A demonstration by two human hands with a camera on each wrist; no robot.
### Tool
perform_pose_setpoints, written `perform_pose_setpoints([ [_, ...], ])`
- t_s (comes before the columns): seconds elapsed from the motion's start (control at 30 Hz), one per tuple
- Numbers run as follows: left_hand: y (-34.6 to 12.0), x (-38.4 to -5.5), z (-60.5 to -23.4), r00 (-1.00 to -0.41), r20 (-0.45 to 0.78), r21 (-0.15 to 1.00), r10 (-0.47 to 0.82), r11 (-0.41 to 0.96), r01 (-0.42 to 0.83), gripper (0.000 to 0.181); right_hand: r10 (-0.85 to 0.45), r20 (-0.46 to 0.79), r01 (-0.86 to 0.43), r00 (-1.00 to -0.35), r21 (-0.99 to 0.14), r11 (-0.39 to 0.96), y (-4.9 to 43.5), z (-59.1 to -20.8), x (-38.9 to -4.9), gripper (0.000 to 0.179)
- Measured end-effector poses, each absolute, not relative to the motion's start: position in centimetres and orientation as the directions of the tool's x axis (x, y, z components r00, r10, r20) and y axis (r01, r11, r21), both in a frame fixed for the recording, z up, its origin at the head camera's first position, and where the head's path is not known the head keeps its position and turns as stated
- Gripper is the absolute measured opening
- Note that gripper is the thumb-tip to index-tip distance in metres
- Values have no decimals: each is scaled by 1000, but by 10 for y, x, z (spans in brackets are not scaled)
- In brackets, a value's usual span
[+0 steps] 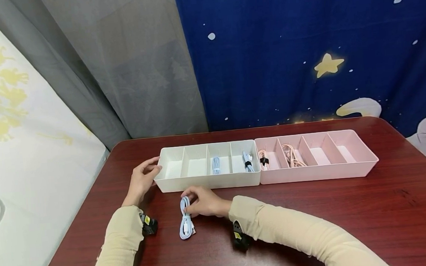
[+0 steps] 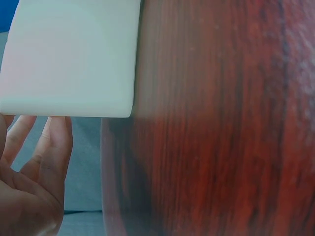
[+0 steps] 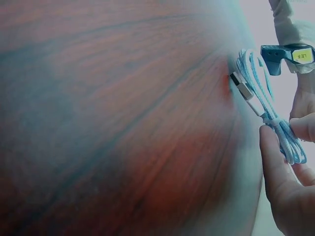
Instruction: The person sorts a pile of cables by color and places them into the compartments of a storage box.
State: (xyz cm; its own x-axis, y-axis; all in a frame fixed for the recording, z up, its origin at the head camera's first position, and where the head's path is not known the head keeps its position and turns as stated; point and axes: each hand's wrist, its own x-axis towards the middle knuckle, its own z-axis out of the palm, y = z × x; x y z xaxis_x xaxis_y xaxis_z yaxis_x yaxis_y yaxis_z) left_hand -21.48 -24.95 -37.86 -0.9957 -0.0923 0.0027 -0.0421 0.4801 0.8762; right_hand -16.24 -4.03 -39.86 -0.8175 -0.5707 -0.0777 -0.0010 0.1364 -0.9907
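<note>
Between thumb and fingers my right hand [image 1: 205, 201] pinches a coiled light-blue USB cable [image 1: 185, 218], in front of the white divided box [image 1: 211, 182]. In the right wrist view the USB cable [image 3: 266, 98] is bundled at its middle, with a metal plug sticking out. My left hand [image 1: 143, 178] touches the left end of the white box with its fingertips. The left wrist view shows those fingers [image 2: 56, 142] against the box's end wall [image 2: 74, 59]. Inside the white box lie a blue cable [image 1: 216, 165] and another blue cable with a black strap [image 1: 248, 162].
A pink divided box [image 1: 317, 172] stands end to end with the white one. It holds a pink cable with a black strap [image 1: 263, 160] and a looser pink cable [image 1: 291, 156]. Both boxes sit on a reddish-brown table [image 1: 354, 205], with curtains [image 1: 286, 60] behind.
</note>
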Motion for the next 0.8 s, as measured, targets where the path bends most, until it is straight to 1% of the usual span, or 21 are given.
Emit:
perform_pose_setpoints([
  [0.5, -250, -215, -378, -998, 6, 875, -70, 483, -29, 43, -589, -68, -19, -805, -990, 141, -35, -393, -159, 37],
  [0.67, -250, -215, -379, -996, 5, 877, -89, 479, -38, 43, -586, -57, -52, -808, -985, 167, -33, -394, -160, 38],
  [0.8, -251, -215, -379, -997, 8, 876, -78, 482, -31, 44, -590, -37, -81, -806, -981, 173, -30, -395, -162, 38],
])
